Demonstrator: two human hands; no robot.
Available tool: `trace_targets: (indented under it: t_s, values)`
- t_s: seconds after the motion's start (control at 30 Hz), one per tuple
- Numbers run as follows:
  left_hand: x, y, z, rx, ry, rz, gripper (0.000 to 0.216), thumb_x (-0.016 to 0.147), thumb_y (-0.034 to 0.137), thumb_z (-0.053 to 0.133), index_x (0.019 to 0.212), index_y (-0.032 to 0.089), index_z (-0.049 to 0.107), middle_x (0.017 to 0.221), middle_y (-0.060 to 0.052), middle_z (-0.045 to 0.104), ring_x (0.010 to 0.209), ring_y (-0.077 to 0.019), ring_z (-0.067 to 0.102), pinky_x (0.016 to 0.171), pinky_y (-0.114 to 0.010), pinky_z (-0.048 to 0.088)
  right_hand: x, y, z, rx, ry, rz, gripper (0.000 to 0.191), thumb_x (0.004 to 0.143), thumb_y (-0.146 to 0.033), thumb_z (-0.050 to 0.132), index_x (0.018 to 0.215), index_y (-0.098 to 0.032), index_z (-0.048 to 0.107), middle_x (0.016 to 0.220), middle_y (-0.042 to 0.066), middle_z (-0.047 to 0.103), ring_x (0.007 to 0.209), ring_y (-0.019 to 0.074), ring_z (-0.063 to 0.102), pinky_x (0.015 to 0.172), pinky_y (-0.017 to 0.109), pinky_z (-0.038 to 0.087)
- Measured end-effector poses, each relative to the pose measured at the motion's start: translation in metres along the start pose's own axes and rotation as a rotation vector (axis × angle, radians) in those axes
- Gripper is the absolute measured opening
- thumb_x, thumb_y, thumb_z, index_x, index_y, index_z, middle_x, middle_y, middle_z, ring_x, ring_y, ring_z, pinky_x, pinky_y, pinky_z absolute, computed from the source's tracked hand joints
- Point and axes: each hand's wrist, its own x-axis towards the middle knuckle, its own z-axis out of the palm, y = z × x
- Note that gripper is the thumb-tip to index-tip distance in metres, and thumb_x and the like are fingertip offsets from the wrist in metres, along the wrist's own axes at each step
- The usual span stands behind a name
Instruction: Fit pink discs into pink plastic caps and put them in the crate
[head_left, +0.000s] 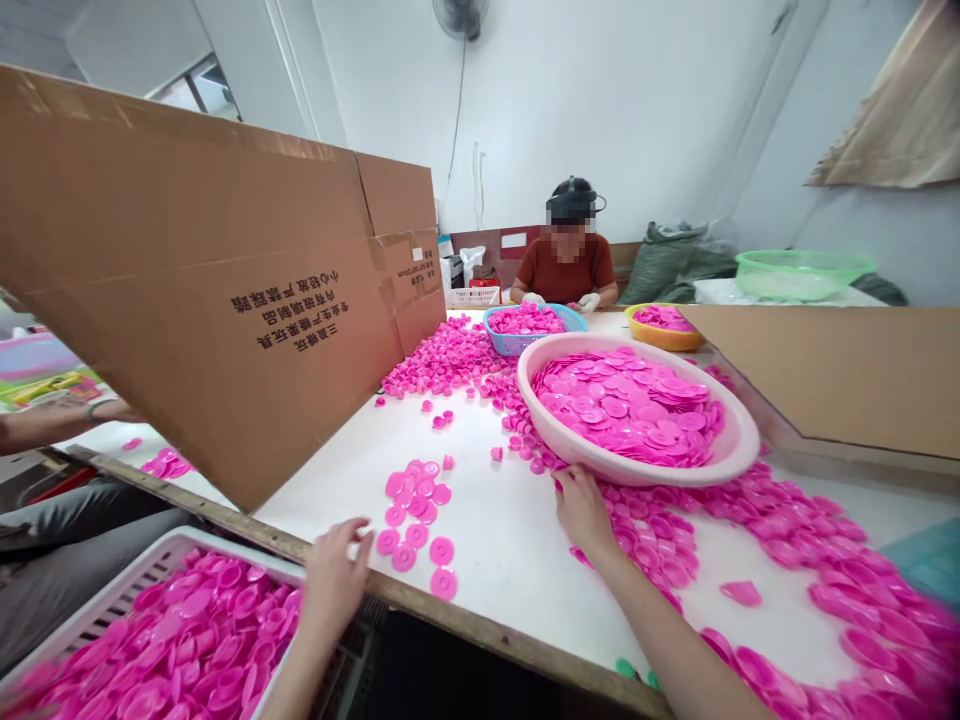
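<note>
My left hand (341, 568) hovers over the table's front edge, fingers loosely bent and apart, with nothing visible in it. To its right lies a loose group of pink plastic discs (405, 505). Below it on the left is a white crate (169, 555) full of pink cup-like and saucer-like pieces. My right hand (585, 510) reaches to the near left side of a big pale pink basin (750, 450), fingers closed around a pink plastic piece at their tips, its shape mostly hidden. The basin holds many flat pink discs (622, 400) and stands among scattered pink pieces (660, 545).
A large cardboard sheet (187, 250) stands at the left; another cardboard piece (840, 370) is at the right. Small pink cups (450, 355) are heaped behind. A blue basket (517, 343) and orange basin (664, 335) stand near a co-worker (566, 265). Another person's arm (64, 425) shows left.
</note>
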Motion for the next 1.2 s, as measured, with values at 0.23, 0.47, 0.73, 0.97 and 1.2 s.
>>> trace_targets:
  t_s: [0.23,0.47,0.73,0.97,1.2]
  values:
    - [0.045,0.099,0.069,0.128,-0.161,0.122,0.034,0.082,0.027,0.033,0.111,0.019,0.05,0.109,-0.011,0.05,0.098,-0.0261,0.043,0.079,-0.038,0.034,-0.007,-0.001,-0.009,0.043,0.062,0.023,0.043,0.068,-0.006,0.042,0.109,-0.017,0.052,0.093,0.01,0.048,0.091,0.0226,0.046,0.084,0.033,0.037]
    - [0.037,0.088,0.077,0.091,-0.209,0.116,0.03,0.082,0.031,0.034,0.104,0.021,0.052,0.107,-0.008,0.048,0.097,-0.0238,0.041,0.082,-0.036,0.031,-0.026,-0.051,-0.002,0.441,-0.103,-0.151,0.04,0.066,-0.006,0.043,0.104,-0.016,0.054,0.093,0.008,0.046,0.087,0.0169,0.049,0.082,0.03,0.042]
    - [0.04,0.087,0.077,-0.014,-0.209,0.07,0.038,0.078,0.033,0.043,0.112,0.017,0.046,0.105,-0.01,0.052,0.098,-0.0261,0.042,0.084,-0.039,0.03,-0.039,-0.064,-0.003,0.556,-0.285,-0.186,0.035,0.068,-0.012,0.053,0.102,-0.018,0.056,0.091,0.006,0.056,0.09,0.0186,0.051,0.082,0.032,0.04]
    - [0.022,0.117,0.063,-0.466,-0.298,0.413,0.038,0.076,0.031,0.05,0.112,0.023,0.042,0.105,-0.005,0.05,0.097,-0.019,0.045,0.085,-0.034,0.036,-0.025,-0.058,-0.003,0.753,-0.252,0.042,0.033,0.08,-0.031,0.041,0.103,-0.016,0.06,0.092,0.009,0.062,0.079,0.0177,0.057,0.072,0.03,0.045]
    - [0.017,0.13,0.077,-0.591,-0.433,0.429,0.034,0.068,0.02,0.059,0.1,0.022,0.049,0.097,-0.003,0.05,0.091,-0.0163,0.048,0.08,-0.03,0.039,-0.025,-0.06,0.011,0.806,-0.433,0.095,0.029,0.077,-0.029,0.044,0.093,-0.014,0.065,0.066,0.004,0.065,0.052,0.0128,0.056,0.05,0.023,0.042]
